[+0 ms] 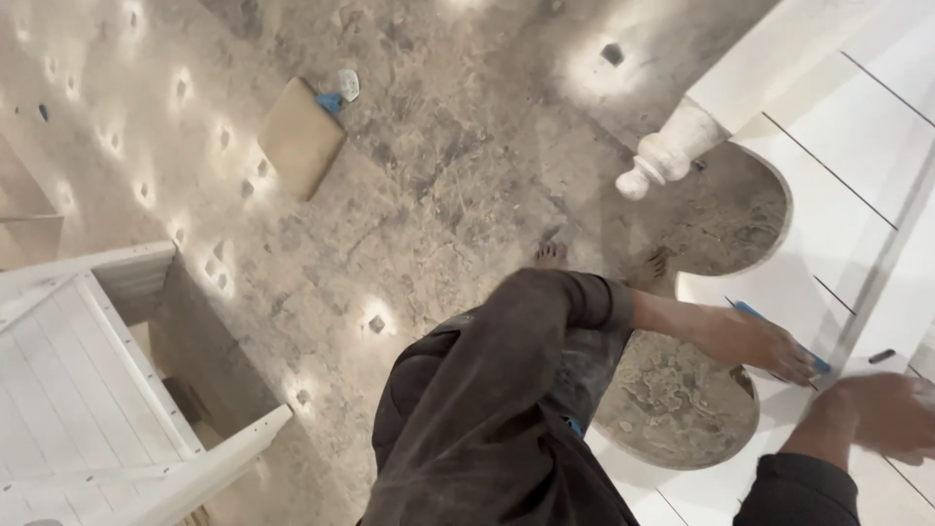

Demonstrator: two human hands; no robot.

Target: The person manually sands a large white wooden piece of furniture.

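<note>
Left hand [755,343] at three o'clock, fingers closed around a blue scraper [779,336] pressed on the white panel [838,175]. Right hand [891,414] at four o'clock, flat on panel, finger state unclear. Tan board [300,136] at eleven.

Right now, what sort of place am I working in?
Likely a furniture or woodworking workshop: white painted wooden panel with a turned leg, another white slatted piece, and a dusty stone floor with a loose board.
</note>
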